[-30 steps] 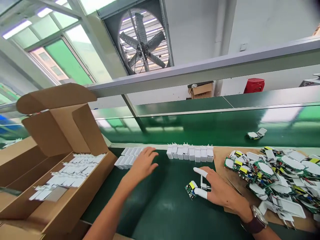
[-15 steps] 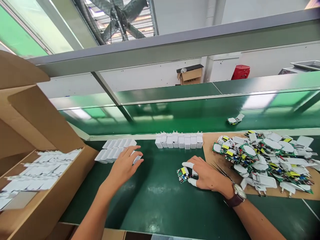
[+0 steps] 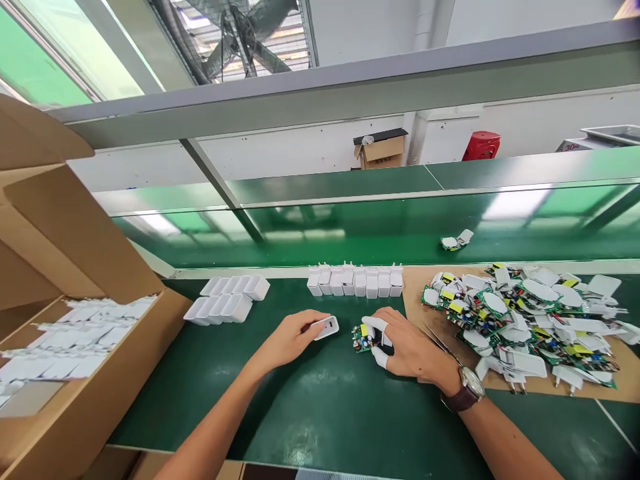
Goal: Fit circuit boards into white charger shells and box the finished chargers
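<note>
Near the middle of the green table, my left hand [image 3: 295,339] pinches a white plastic housing [image 3: 327,327] with a small slot in its end. Just right of it, my right hand [image 3: 403,343] grips a circuit board [image 3: 362,338] with a yellow component. White covers sit on the thumb and a finger of that hand, and a pair of tweezers [image 3: 440,341] lies along it. The housing and the board are a short gap apart. White housings [image 3: 223,308] stand in two rows at the left, and assembled white units [image 3: 356,283] form a row behind my hands.
An open cardboard box [image 3: 125,373] with white parts stands at the left. Boards with white covers [image 3: 525,320] are heaped on a brown sheet [image 3: 415,293] at the right. One more board [image 3: 456,241] lies on the green ledge behind.
My left hand has moved right from the white housings and now holds one close to the board. My right hand stays nearly in place, still holding the board.
</note>
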`<control>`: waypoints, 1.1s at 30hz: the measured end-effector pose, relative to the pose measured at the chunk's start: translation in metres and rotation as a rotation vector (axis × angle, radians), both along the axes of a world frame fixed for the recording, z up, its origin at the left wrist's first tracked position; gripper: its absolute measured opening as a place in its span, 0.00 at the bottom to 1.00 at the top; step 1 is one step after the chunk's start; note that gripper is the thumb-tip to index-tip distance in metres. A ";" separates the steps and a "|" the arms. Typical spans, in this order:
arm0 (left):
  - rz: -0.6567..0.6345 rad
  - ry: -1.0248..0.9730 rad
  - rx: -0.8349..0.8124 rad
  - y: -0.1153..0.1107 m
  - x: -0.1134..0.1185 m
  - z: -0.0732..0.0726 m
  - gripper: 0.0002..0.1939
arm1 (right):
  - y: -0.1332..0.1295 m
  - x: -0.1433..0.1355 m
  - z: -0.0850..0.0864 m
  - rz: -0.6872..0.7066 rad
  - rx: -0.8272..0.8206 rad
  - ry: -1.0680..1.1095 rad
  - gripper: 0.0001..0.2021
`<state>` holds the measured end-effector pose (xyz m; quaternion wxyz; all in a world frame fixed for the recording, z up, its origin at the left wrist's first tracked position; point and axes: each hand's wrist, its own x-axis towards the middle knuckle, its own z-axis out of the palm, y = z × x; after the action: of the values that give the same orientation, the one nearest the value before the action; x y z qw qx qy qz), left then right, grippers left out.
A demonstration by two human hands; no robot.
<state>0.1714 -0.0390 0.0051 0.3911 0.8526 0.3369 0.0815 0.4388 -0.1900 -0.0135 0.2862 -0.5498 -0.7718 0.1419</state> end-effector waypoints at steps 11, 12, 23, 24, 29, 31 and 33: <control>-0.119 -0.170 -0.032 0.002 0.043 -0.009 0.36 | 0.005 0.007 0.002 -0.253 0.275 0.069 0.27; -0.162 -0.192 -0.023 0.001 0.041 -0.010 0.32 | 0.005 0.006 0.002 -0.267 0.282 0.069 0.27; -0.242 -0.240 0.038 -0.017 0.039 -0.028 0.24 | 0.010 0.000 -0.001 -0.257 0.420 0.086 0.34; -0.219 -0.244 0.065 -0.020 0.041 -0.031 0.19 | 0.010 0.000 -0.001 -0.262 0.420 0.091 0.33; -0.186 -0.281 0.209 -0.026 0.039 -0.025 0.07 | 0.011 0.001 -0.003 -0.293 0.400 0.104 0.33; -0.179 -0.272 0.258 -0.024 0.037 -0.022 0.10 | 0.011 0.001 -0.003 -0.292 0.405 0.107 0.33; -0.195 -0.264 0.290 -0.023 0.036 -0.024 0.12 | 0.010 0.000 -0.002 -0.281 0.412 0.117 0.34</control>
<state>0.2077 -0.0618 -0.0191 0.3110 0.9104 0.1836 0.2019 0.4387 -0.1796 -0.0157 0.4532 -0.5725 -0.6827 -0.0280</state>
